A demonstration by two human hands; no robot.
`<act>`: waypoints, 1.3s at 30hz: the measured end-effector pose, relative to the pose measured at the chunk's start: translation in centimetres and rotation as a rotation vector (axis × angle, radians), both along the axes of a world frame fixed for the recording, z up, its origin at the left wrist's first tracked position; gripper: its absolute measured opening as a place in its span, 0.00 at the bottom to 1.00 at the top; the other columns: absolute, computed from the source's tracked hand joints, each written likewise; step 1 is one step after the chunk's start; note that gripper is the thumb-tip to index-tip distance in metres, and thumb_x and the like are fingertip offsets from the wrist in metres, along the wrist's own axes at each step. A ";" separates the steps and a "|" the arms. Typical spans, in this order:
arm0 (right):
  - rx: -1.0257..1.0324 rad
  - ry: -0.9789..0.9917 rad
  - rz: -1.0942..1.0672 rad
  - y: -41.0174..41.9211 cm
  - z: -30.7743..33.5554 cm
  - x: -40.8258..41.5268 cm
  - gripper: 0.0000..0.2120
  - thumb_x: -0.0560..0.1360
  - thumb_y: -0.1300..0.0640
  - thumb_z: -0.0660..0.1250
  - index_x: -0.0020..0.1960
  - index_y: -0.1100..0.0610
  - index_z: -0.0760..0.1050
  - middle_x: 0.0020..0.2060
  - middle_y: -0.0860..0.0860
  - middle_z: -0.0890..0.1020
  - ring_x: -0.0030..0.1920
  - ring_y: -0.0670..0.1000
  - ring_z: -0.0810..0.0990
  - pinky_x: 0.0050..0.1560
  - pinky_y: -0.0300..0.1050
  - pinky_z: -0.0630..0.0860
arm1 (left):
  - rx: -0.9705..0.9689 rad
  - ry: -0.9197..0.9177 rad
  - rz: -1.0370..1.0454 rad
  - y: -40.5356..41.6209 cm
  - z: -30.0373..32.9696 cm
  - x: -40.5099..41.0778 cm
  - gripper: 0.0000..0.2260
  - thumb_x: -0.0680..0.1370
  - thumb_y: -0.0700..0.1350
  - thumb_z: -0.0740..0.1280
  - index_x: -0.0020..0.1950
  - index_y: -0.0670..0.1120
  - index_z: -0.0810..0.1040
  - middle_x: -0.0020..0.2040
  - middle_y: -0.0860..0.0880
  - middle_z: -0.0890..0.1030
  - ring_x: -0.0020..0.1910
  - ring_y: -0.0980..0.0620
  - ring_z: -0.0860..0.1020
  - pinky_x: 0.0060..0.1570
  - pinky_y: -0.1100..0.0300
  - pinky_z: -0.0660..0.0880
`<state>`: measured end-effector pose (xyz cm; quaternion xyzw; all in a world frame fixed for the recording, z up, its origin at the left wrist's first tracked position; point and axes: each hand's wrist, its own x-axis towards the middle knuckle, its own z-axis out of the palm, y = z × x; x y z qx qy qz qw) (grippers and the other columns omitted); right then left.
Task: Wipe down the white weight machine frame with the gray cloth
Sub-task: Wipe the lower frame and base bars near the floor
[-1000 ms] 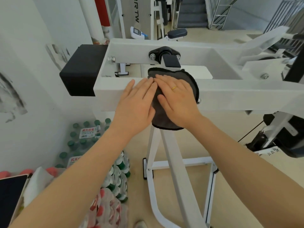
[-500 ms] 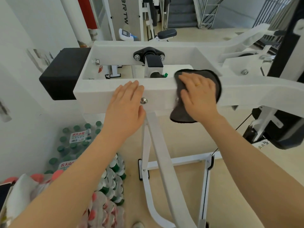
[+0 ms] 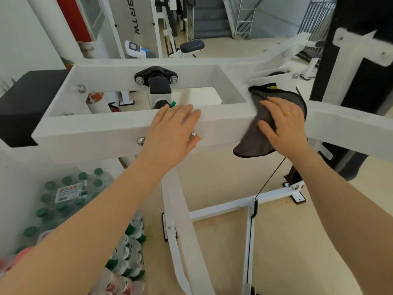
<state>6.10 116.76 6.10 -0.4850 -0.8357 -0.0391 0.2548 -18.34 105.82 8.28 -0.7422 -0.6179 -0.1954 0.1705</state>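
The white weight machine frame (image 3: pixel 95 133) runs as a thick horizontal beam across the view, with a rectangular opening behind it. A gray cloth (image 3: pixel 258 133) with a dark edge drapes over the beam's right part and hangs below it. My right hand (image 3: pixel 282 122) lies flat on the cloth with straight fingers, pressing it against the beam. My left hand (image 3: pixel 172 133) rests flat on the bare beam near two bolts, left of the cloth.
A black pad (image 3: pixel 23 107) caps the frame's left end. Packs of green-capped water bottles (image 3: pixel 70 194) sit on the floor at lower left. A black upright (image 3: pixel 357 81) stands at right. White legs and a crossbar (image 3: pixel 229 207) stand below; other gym machines and stairs lie behind.
My right hand has slid the cloth rightward along the beam, away from my left hand. The left hand has stayed on the beam near the bolts.
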 end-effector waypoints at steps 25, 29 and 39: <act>-0.108 -0.159 0.184 2.4 3.1 -4.3 0.22 0.81 0.49 0.50 0.70 0.59 0.66 0.67 0.56 0.71 0.70 0.54 0.65 0.66 0.47 0.60 | -0.010 -0.080 -0.047 0.2 -0.3 -0.5 0.18 0.72 0.40 0.70 0.61 0.39 0.76 0.61 0.40 0.76 0.60 0.40 0.75 0.59 0.48 0.69; -0.128 -0.162 0.144 1.4 2.6 -4.0 0.24 0.81 0.48 0.51 0.73 0.59 0.60 0.72 0.55 0.64 0.73 0.53 0.60 0.70 0.46 0.56 | -0.003 -0.089 -0.051 0.0 -0.2 -0.6 0.18 0.72 0.39 0.71 0.61 0.39 0.76 0.62 0.40 0.76 0.60 0.40 0.75 0.59 0.48 0.69; -0.187 -0.198 0.097 2.7 3.1 -3.8 0.26 0.81 0.45 0.48 0.74 0.58 0.57 0.74 0.52 0.59 0.74 0.50 0.57 0.71 0.44 0.52 | 0.022 -0.092 -0.058 0.2 -0.7 -0.8 0.19 0.70 0.35 0.70 0.61 0.38 0.76 0.61 0.39 0.77 0.59 0.39 0.76 0.58 0.46 0.70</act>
